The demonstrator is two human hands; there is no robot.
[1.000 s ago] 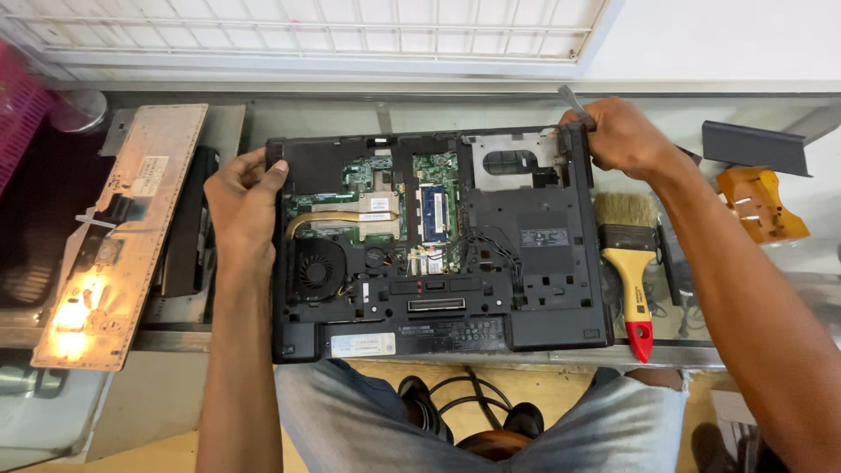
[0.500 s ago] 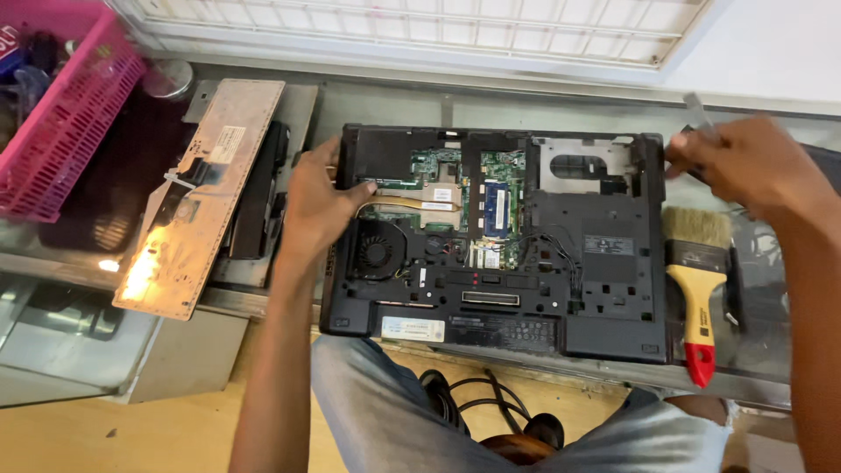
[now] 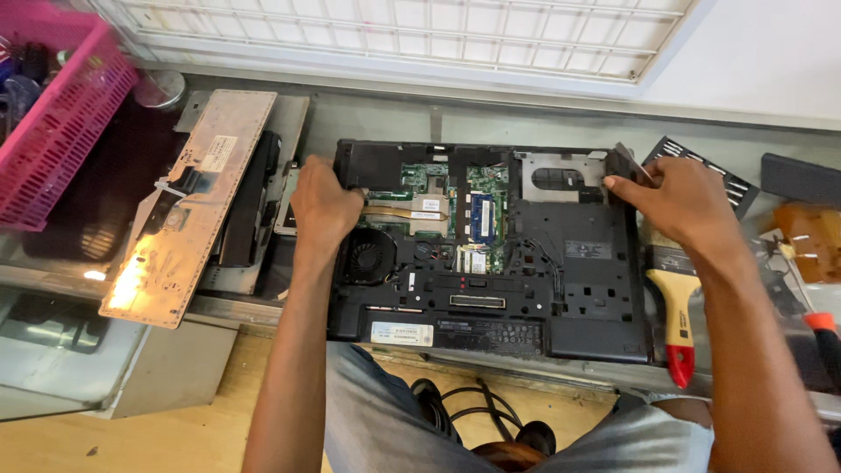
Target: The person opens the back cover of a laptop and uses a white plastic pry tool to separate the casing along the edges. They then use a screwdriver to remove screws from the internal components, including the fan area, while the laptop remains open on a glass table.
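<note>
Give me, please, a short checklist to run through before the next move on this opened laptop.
1. Left hand grips the left edge of the laptop: ok.
2. Right hand is on the laptop's far right corner: ok; whether its fingers pinch a small part there: cannot tell.
3. Bottom cover off, with fan and circuit board showing: ok.
4. Laptop fully on the bench: not ok, its near edge reaches the bench edge.
5. Paintbrush clear of the laptop: not ok, it lies right against the right side.
6. Loose keyboard out of the way on the left: ok.
</note>
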